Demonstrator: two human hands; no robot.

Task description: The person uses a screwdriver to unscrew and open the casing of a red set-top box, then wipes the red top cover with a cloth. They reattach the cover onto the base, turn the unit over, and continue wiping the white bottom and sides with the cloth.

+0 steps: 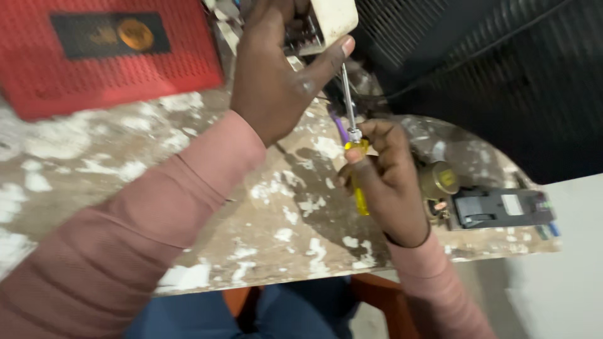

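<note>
Left hand (276, 75) grips a cream casing (330, 19); right hand (386, 179) clasps a yellow-handled screwdriver (355, 157); red box (107, 53) at bench (188, 157) far-left corner

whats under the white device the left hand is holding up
The screwdriver in the right hand points up at the white device; the left hand covers where its tip meets it.
</note>
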